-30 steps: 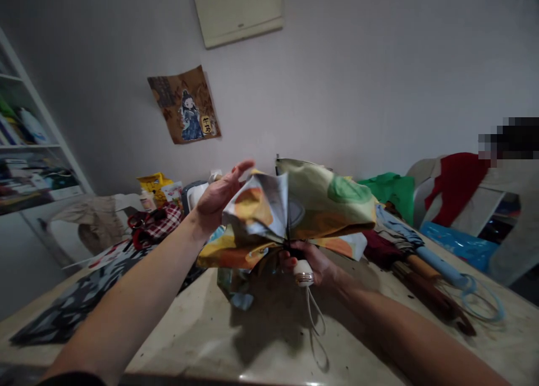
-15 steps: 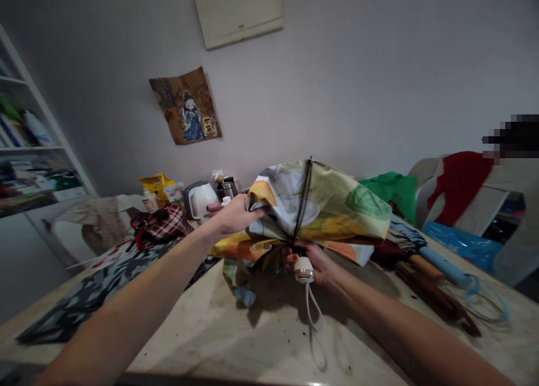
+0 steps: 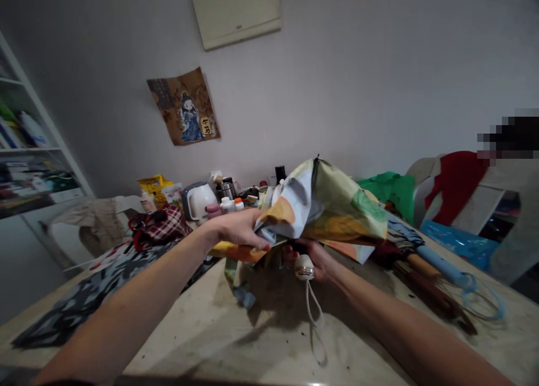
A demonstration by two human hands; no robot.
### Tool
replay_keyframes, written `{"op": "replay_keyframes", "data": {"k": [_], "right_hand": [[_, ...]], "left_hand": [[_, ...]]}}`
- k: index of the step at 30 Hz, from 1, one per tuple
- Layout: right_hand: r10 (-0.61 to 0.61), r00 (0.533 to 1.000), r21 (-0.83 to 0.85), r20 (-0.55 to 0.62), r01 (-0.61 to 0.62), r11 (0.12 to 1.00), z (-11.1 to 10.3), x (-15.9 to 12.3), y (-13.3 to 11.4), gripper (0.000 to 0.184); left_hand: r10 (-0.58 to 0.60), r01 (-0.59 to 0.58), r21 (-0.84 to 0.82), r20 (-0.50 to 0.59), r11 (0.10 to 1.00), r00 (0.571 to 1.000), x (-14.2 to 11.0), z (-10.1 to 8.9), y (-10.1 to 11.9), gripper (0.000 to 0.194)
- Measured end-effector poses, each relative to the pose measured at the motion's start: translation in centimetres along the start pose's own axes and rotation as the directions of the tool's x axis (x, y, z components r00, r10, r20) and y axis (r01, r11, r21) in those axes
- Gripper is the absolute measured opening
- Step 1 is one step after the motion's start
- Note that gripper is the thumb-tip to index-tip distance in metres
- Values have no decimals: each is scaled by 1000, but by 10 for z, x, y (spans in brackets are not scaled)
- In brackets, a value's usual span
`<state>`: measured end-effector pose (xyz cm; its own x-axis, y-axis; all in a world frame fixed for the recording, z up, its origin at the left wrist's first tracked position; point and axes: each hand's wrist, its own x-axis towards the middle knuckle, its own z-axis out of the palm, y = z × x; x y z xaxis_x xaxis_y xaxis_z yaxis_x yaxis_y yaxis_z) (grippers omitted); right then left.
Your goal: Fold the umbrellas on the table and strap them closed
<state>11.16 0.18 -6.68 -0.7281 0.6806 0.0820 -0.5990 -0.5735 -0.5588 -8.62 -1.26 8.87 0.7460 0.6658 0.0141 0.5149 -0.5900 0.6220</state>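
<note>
A folding umbrella [image 3: 332, 206] with a pale, orange and green printed canopy hangs half collapsed above the table [image 3: 236, 341]. My right hand [image 3: 314, 260] is closed round its white handle [image 3: 304, 267], from which a cord loop dangles. My left hand [image 3: 240, 229] is closed on a fold of the canopy at its left side, pulling the cloth down toward the handle.
Other umbrellas [image 3: 425, 265] with wooden and blue handles lie to the right. A dark patterned cloth [image 3: 80, 302], a plaid bag [image 3: 162, 226], a white kettle [image 3: 197, 201] and bottles stand at the back left. Shelves [image 3: 29, 167] line the left wall. A person sits far right.
My left hand went from open beside the canopy to gripping a fold and drawing it down and inward. The canopy has gathered closer to the handle.
</note>
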Motion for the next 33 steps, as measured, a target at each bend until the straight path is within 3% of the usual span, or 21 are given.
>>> {"op": "replay_keyframes", "data": {"k": [2,4,8,11,14,18,21,26,33], "right_hand": [[32,999,-5,6,-32,999,0,0,2,12],[37,999,3,7,-37,999,0,-1,2,12],[25,1000,17,8,-25,1000,-4,0,-2,16],[29,999,3,14,-29,1000,-6,0,-4,17],[33,999,-9,21,-33,999,-3,-1,-2,16],[46,999,-15,24,-46,999,5,-5,-2,15],[65,998,-21,19,-65,998,6,-7,-6,14],[76,997,-32,8,-75,997,2,-5,-8,19],[78,997,-19,-11,-78,997,2,-2,-4,21]], "left_hand": [[-1,-7,110,72,994,997,2,-4,4,29],[9,-12,90,33,996,999,5,-7,9,30],[38,-67,-142,-195,988,980,8,-7,12,25],[23,-111,-370,-234,922,972,9,-3,5,31],[-108,-39,-484,-272,874,956,10,1,-4,33],[-170,52,-484,-204,874,964,9,0,-2,34],[-79,-21,-513,-172,858,982,2,-5,9,28],[9,-126,-498,-229,858,973,-4,-5,22,19],[59,-242,-376,-439,895,897,7,3,15,16]]}}
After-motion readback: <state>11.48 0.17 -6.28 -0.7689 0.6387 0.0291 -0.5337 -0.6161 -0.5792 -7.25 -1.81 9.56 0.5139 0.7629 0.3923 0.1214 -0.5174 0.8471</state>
